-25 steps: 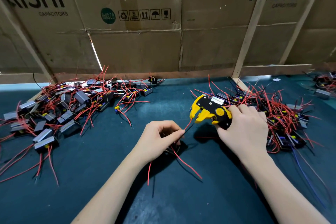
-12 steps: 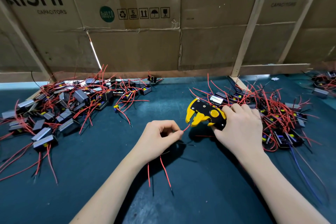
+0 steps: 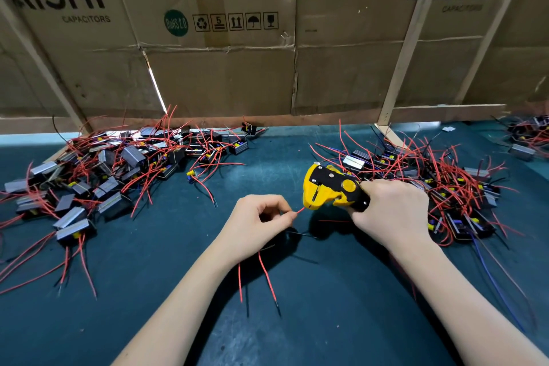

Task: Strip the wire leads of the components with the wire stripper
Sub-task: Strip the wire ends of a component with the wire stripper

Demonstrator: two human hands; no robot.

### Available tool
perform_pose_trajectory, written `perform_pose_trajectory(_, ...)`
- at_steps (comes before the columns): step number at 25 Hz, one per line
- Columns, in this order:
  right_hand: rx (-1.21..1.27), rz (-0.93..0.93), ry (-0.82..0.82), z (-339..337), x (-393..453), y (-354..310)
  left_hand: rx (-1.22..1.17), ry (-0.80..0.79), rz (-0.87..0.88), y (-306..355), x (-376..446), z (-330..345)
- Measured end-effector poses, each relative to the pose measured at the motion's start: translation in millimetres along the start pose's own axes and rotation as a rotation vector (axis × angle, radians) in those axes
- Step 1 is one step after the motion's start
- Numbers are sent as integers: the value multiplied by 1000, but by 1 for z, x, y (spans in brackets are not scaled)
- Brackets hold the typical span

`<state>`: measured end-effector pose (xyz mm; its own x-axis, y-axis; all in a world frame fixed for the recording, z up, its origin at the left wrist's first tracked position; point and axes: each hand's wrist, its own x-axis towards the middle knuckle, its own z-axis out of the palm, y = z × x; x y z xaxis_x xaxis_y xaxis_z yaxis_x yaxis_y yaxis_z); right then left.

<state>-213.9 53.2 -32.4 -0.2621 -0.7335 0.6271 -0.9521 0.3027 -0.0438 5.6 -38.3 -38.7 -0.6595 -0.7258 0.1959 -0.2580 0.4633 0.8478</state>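
A red lead (image 3: 300, 211) is pinched in the left hand (image 3: 255, 224), its tip at the wire stripper (image 3: 329, 189) gripped by the right hand (image 3: 392, 211); it should be fed straight into the jaws before squeezing.

The scene was lit evenly and fairly brightly from overhead, so that soft dark shadows were cast on the green mat (image 3: 341, 321) directly beneath the left hand (image 3: 255, 224) and the right hand (image 3: 392, 211), while a thin streak of glare was admitted through a slit in the cardboard wall (image 3: 225, 77) at centre left. Strong wide-angle distortion was seen toward the edges, where the wooden battens (image 3: 407, 41) were bent and splayed outward. The centre was rendered sharply, but slight smearing was noted at the far right edge and in the lower corners.
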Motion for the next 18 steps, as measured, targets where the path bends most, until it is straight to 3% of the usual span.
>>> perform_pose_trajectory(2,16,-6,65,0,1,1,1,35,12,1,-1,-2)
perform_pose_trajectory(5,61,57,131,-2,1,4,183,265,56,2,-1,-2)
perform_pose_trajectory(8,216,227,138,-7,1,7,414,415,-126,2,0,-14)
perform_pose_trajectory(11,357,358,121,-13,3,7,294,228,-184,0,0,-17)
perform_pose_trajectory(13,513,400,112,-16,5,6,-23,77,-97,8,-4,-9)
perform_pose_trajectory(15,650,401,98,-19,6,8,-167,-104,-5,14,-5,2)
perform_pose_trajectory(16,699,398,82,-19,6,9,-126,-145,53,15,-4,3)
perform_pose_trajectory(18,784,402,61,-22,5,9,-7,-10,129,13,0,-2)
